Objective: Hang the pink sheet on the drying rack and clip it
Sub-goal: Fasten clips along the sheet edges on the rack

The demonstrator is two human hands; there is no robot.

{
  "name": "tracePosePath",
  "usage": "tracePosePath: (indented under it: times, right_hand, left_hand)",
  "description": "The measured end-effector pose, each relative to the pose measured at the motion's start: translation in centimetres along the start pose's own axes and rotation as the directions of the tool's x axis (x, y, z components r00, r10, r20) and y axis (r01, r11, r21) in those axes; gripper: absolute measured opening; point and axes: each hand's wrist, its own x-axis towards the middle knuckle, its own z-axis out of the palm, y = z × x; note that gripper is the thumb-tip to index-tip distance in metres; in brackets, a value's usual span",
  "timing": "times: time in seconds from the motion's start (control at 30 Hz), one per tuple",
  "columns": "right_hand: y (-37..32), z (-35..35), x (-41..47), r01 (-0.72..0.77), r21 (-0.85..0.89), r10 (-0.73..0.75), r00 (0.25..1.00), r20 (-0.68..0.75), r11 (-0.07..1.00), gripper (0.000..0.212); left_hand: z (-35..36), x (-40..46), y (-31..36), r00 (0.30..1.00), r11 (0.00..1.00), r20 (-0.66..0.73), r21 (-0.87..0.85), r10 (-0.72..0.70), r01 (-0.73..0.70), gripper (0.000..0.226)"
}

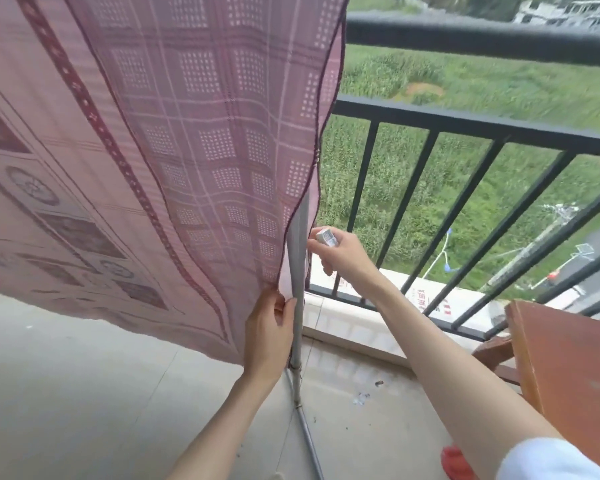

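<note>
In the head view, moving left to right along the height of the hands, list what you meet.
Pink sheet → left hand gripping the sheet's edge → grey rack pole → right hand holding a white clip → black railing → brown wooden table.

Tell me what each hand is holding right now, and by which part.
The left hand pinches the pink sheet at its lower side edge beside the rack pole. The right hand grips a small white clip by one end.

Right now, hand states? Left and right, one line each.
Left hand: closed, gripping the pink sheet edge beside the rack pole.
Right hand: closed, pinching a white clip.
</note>
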Motion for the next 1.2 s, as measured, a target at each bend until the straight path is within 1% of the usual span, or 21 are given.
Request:
tracePosePath:
  times: [0.03, 0.07, 0.17, 0.23, 0.3, 0.37, 0.43, 0.5, 0.53, 0.57, 0.63, 0.7, 0.8, 0.83, 0.87, 0.93, 0.97, 1.0, 1.07, 1.13, 1.2]
  right_hand:
    - [-0.2, -0.1, 0.1, 0.021, -0.066, -0.021, 1.000, -0.003, 0.998, 0.009]
    - [-0.3, -0.3, 0.0, 0.044, -0.118, -0.045, 0.999, -0.004, 0.992, 0.013]
    - [0.3, -1.5, -1.1, 0.094, -0.190, -0.091, 0.996, 0.024, 0.977, 0.023]
    - [0.6, -2.0, -2.3, 0.131, -0.239, -0.112, 0.989, 0.092, 0.962, 0.025]
    - [0.8, -1.6, -3.0, 0.226, -0.353, -0.184, 0.971, 0.151, 0.908, 0.024]
    - [0.8, -1.2, -3.3, 0.291, -0.402, -0.250, 0.956, 0.152, 0.868, 0.025]
    - [0.9, -1.0, -3.3, 0.286, -0.352, -0.255, 0.958, 0.132, 0.891, 0.023]
    - [0.8, -1.1, -3.3, 0.264, -0.282, -0.239, 0.964, 0.118, 0.922, 0.017]
    - [0.4, -1.1, -3.3, 0.261, -0.232, -0.241, 0.964, 0.113, 0.937, 0.020]
    - [-0.2, -1.1, -3.3, 0.259, -0.169, -0.243, 0.964, 0.108, 0.951, 0.029]
    - [-1.7, -1.2, -3.3, 0.263, -0.073, -0.255, 0.961, 0.110, 0.962, 0.038]
    - [-2.9, -1.5, -3.2, 0.286, -0.005, -0.283, 0.951, 0.122, 0.958, 0.031]
    - [-3.6, -2.1, -3.4, 0.267, 0.118, -0.283, 0.947, 0.151, 0.956, 0.011]
    - [-3.7, -2.2, -3.4, 0.272, 0.120, -0.288, 0.946, 0.149, 0.955, 0.008]
    - [-3.8, -2.3, -3.4, 0.299, 0.086, -0.308, 0.941, 0.138, 0.951, 0.011]
    - [-4.0, -2.1, -3.2, 0.377, -0.025, -0.372, 0.921, 0.113, 0.926, 0.018]
    - [-4.1, -2.0, -3.1, 0.408, -0.079, -0.401, 0.911, 0.097, 0.909, 0.025]
    - [-4.2, -1.9, -2.9, 0.426, -0.129, -0.420, 0.904, 0.076, 0.895, 0.030]
    - [-4.4, -2.0, -2.6, 0.436, -0.213, -0.438, 0.898, 0.043, 0.874, 0.032]
    - [-4.3, -2.1, -2.3, 0.432, -0.226, -0.432, 0.901, 0.052, 0.873, 0.028]
    - [-4.0, -2.1, -2.2, 0.421, -0.188, -0.412, 0.907, 0.086, 0.887, 0.022]
  left_hand:
    - [0.2, -0.2, 0.1, 1.000, 1.000, -0.016, -0.011, -0.016, 0.016, 0.025]
    - [0.5, -0.4, 0.4, 0.999, 0.999, -0.034, -0.021, -0.029, 0.028, 0.027]
    - [1.4, -1.0, 1.3, 0.995, 0.998, -0.085, -0.031, -0.048, 0.045, 0.032]
    - [2.0, -1.2, 2.0, 0.991, 0.998, -0.122, -0.016, -0.057, 0.055, 0.028]
    - [2.5, -1.3, 2.7, 0.988, 0.998, -0.145, 0.037, -0.052, 0.058, 0.020]
    - [2.8, -1.3, 3.4, 0.987, 0.993, -0.160, 0.118, -0.004, 0.023, 0.011]
    - [2.8, -1.0, 4.2, 0.984, 0.984, -0.170, 0.175, 0.053, -0.023, 0.004]
    - [2.6, -0.8, 4.9, 0.983, 0.974, -0.166, 0.220, 0.085, -0.047, 0.009]
    - [2.5, -0.6, 5.1, 0.982, 0.969, -0.165, 0.240, 0.092, -0.051, 0.011]
    - [2.3, -0.4, 5.3, 0.981, 0.968, -0.172, 0.247, 0.091, -0.046, 0.013]
    - [1.7, -0.1, 5.7, 0.977, 0.979, -0.202, 0.202, 0.071, -0.029, 0.018]
    - [1.0, 0.4, 6.3, 0.970, 0.986, -0.219, 0.154, 0.105, -0.072, 0.021]
    - [0.3, 1.2, 7.4, 0.953, 0.969, -0.205, 0.152, 0.222, -0.193, 0.031]
    - [0.2, 1.4, 7.8, 0.946, 0.961, -0.204, 0.165, 0.252, -0.220, 0.035]
    - [0.3, 1.5, 8.1, 0.940, 0.954, -0.206, 0.183, 0.273, -0.237, 0.037]
    - [0.6, 1.6, 8.2, 0.929, 0.944, -0.225, 0.220, 0.293, -0.245, 0.037]
    - [0.7, 1.6, 8.2, 0.927, 0.944, -0.236, 0.226, 0.293, -0.241, 0.036]
    - [0.8, 1.6, 8.3, 0.926, 0.946, -0.241, 0.222, 0.290, -0.238, 0.035]
    - [0.6, 1.7, 8.3, 0.923, 0.946, -0.239, 0.199, 0.301, -0.257, 0.032]
    - [-0.2, 1.9, 8.4, 0.912, 0.933, -0.224, 0.186, 0.344, -0.307, 0.028]
    - [-1.7, 2.3, 8.7, 0.896, 0.905, -0.190, 0.230, 0.402, -0.358, 0.022]
